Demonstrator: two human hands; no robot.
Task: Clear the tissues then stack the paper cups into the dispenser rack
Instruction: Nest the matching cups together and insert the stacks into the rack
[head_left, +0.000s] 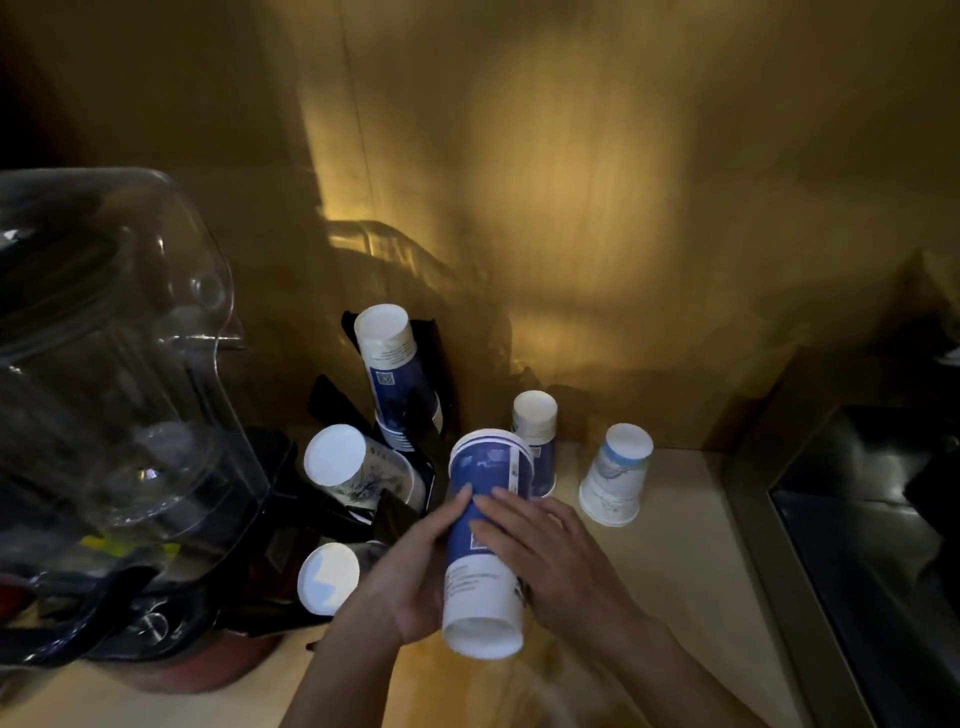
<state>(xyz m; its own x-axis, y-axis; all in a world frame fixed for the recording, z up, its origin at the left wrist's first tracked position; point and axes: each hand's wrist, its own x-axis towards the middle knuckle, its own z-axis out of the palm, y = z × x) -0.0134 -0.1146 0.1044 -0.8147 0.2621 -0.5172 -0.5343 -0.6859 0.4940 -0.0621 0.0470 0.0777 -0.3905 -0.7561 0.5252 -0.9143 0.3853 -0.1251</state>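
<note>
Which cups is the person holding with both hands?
The blue and white stack of cups, tilted between the left hand and right hand. The other cups sit untouched in the black rack or upside down on the counter.

Blue-and-white cup stack (488, 540) at centre, white cup with pale blue print (615, 475) at right, black rack (410, 395), tan counter (675, 571)

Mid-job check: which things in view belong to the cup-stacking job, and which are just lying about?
Part of the job:
- blue cup stack, held by left hand and right hand
- black dispenser rack with cups in it
- two upside-down cups on the counter

Just lying about:
- clear plastic blender cover
- dark sink
</note>
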